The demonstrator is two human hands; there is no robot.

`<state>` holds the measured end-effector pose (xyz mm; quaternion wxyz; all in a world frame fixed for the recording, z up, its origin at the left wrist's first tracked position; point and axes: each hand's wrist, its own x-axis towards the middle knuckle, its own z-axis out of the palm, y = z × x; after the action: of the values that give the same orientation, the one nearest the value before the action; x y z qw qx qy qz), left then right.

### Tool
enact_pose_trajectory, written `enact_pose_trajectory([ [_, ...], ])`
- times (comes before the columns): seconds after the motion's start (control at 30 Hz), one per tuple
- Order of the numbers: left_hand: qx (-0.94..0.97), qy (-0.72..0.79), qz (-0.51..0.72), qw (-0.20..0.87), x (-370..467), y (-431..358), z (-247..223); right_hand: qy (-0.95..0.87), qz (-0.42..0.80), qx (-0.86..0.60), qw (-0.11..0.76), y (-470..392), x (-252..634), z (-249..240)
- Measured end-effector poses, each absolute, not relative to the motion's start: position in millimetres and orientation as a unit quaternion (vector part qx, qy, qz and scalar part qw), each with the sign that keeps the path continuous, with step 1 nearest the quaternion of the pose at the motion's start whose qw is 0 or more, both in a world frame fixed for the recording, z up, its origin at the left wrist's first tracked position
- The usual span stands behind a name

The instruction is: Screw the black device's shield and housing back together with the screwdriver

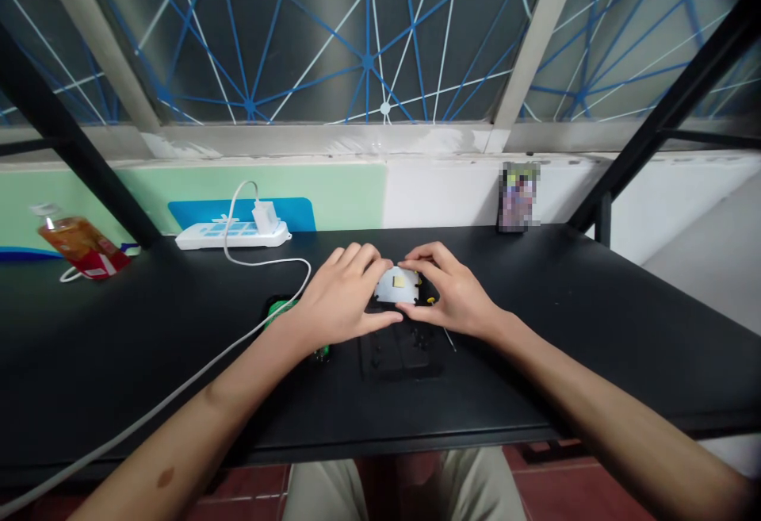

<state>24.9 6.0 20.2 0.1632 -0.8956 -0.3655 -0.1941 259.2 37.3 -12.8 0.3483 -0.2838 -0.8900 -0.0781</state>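
Observation:
A small silvery plate with a curved edge, notches and a pale yellow square on its face is tilted up between my hands. My left hand grips its left side, fingers at the top edge and thumb below. At the right side, my right hand holds it with thumb and fingers curled round the edge. Below lies a shallow black tray with small dark bits in it. Something yellow and a thin metal rod show beside my right hand. Under my left wrist, a green item is partly hidden.
A white power strip with a plugged-in charger stands at the back left. Its white cable runs over the black table past my left arm. A drink pouch lies far left; a phone-like object leans on the back wall.

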Motion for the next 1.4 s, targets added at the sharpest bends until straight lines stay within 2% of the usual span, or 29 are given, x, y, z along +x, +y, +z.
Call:
enact_pose_trajectory([
  [0.2,-0.905,-0.340,-0.234,0.106,10,17,6,-0.901,-0.079,-0.262,0.336,32,256,-10],
  [0.63,-0.882,-0.305,-0.333,0.133,7,8,5,-0.889,-0.036,-0.283,0.359,22,261,-5],
  [1.07,-0.885,-0.275,-0.351,0.136,4,12,4,-0.897,-0.014,-0.314,0.310,24,264,-4],
  [1.4,-0.881,-0.315,-0.337,0.106,4,10,5,-0.876,0.049,-0.293,0.380,24,260,-8],
])
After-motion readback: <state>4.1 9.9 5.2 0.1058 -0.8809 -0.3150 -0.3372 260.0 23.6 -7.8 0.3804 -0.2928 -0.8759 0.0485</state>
